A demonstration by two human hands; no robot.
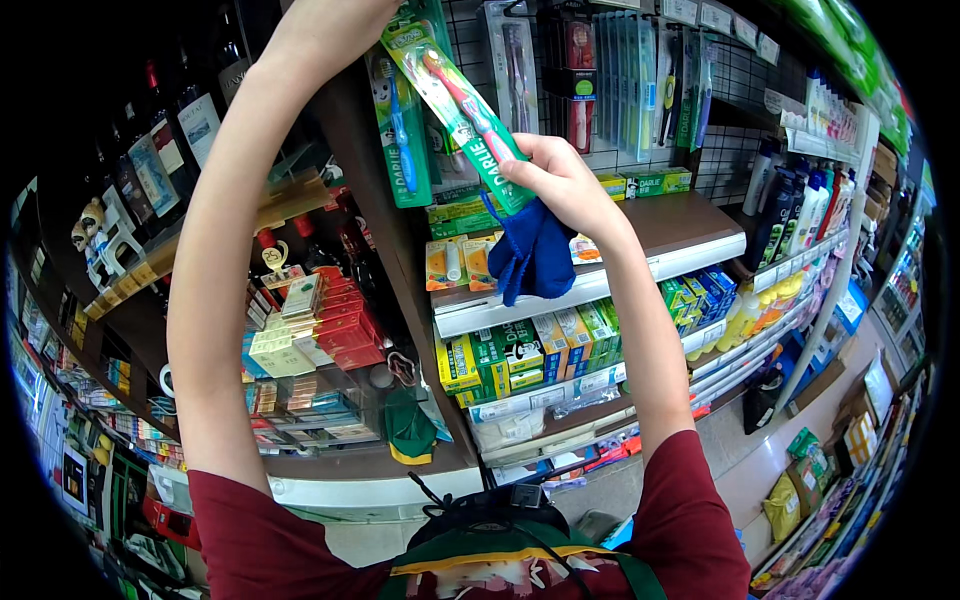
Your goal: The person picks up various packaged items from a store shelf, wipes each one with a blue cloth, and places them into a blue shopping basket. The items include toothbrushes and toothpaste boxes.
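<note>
My right hand [561, 180] grips the lower end of a Darlie toothbrush blister pack [469, 112], with a red and pink brush inside, tilted up to the left. A dark blue cloth [536, 251] with a cord hangs just beneath this hand; how it is held is hidden. My left hand [341, 30] reaches the top edge of the view, near the pack's upper end, and its fingers are cut off. Behind the pack hangs another toothbrush pack [403, 135] with a blue brush.
More packed toothbrushes [626, 82] hang on a wire grid. Below, a shelf [667, 232] carries toothpaste boxes and small orange packs, with stacked toothpaste boxes [525, 349] underneath. Bottles [795, 210] line the right shelves. Wine bottles [161, 142] and red boxes [349, 322] stand left.
</note>
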